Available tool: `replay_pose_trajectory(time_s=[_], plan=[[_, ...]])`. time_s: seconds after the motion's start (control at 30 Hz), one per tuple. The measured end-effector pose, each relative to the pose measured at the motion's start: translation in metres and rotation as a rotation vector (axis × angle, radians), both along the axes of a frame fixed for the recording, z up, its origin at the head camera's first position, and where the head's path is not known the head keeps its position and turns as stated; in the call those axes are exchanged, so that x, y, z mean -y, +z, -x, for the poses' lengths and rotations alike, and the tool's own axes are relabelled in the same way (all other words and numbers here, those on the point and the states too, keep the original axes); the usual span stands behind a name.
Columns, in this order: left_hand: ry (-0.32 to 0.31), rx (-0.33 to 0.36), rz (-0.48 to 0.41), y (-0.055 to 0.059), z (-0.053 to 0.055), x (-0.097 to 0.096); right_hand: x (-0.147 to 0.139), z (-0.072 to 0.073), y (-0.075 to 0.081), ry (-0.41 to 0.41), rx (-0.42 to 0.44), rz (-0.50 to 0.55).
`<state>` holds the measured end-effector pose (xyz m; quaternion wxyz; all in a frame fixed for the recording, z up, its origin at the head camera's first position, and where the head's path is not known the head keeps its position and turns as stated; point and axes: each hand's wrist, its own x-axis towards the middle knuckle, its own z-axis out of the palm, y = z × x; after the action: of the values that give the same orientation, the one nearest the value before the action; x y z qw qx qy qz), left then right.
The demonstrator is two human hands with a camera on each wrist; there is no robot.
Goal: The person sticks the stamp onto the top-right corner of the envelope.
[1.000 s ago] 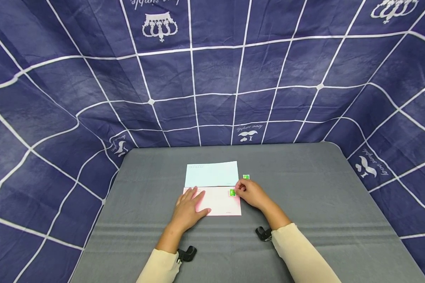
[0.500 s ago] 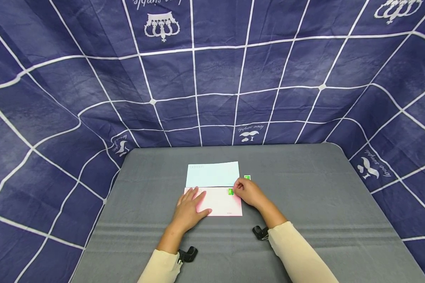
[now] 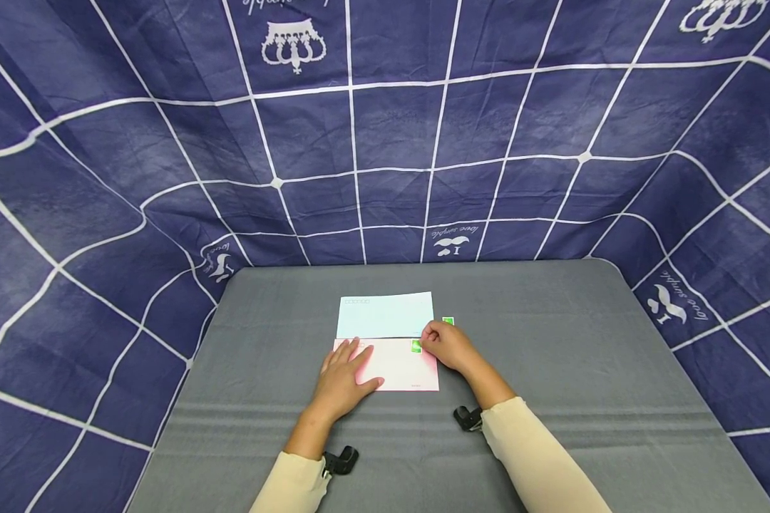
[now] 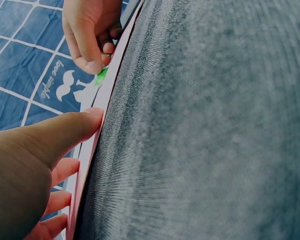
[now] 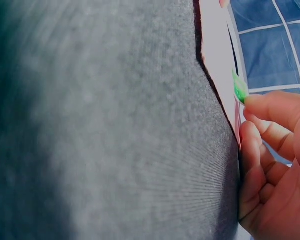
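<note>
A pink envelope (image 3: 401,372) lies flat on the grey table, and my left hand (image 3: 337,385) rests on its left part with fingers spread. Between the thumb and forefinger of my right hand (image 3: 450,347) is a small green postage stamp (image 3: 416,346) with a pale border. That stamp is over the envelope's upper right corner. In the right wrist view the pinched stamp (image 5: 239,89) looks tilted up from the paper; whether its lower edge touches is hard to tell. The left wrist view shows my left thumb (image 4: 87,120) near the envelope's front edge.
A pale blue envelope (image 3: 385,318) lies just behind the pink one. Right of it is a second green stamp (image 3: 448,320), partly hidden by my right hand. Dark blue cloth with white lines (image 3: 398,128) hangs around the back and sides of the grey table (image 3: 552,342).
My right hand has slid slightly left with the stamp, bringing it further in from the pink envelope's right edge. The left hand stays in place on the envelope.
</note>
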<state>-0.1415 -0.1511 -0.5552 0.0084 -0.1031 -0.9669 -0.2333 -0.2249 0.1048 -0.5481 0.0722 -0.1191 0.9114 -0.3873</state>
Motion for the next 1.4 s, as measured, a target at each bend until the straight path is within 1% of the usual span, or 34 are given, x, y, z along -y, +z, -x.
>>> replay_pose_trajectory(time_s=[0.13,0.3,0.63,1.0,1.4], plan=[[0.002,0.001,-0.005,0.0009,-0.0004,0.0,0.0012,0.0012,-0.0006,0.002,0.009,-0.013],[0.003,0.008,-0.001,0.0007,-0.001,0.0001,0.003,0.0015,-0.0022,-0.003,0.003,-0.035],[0.009,0.024,-0.021,0.0,-0.001,0.0002,0.0053,0.002,-0.004,-0.022,-0.011,-0.052],[0.006,0.025,-0.026,-0.0036,0.0003,0.0007,0.0067,0.0027,-0.0061,-0.045,-0.003,-0.084],[-0.004,-0.012,-0.039,-0.0031,0.0003,0.001,0.0065,0.0029,-0.0043,-0.041,0.0,-0.079]])
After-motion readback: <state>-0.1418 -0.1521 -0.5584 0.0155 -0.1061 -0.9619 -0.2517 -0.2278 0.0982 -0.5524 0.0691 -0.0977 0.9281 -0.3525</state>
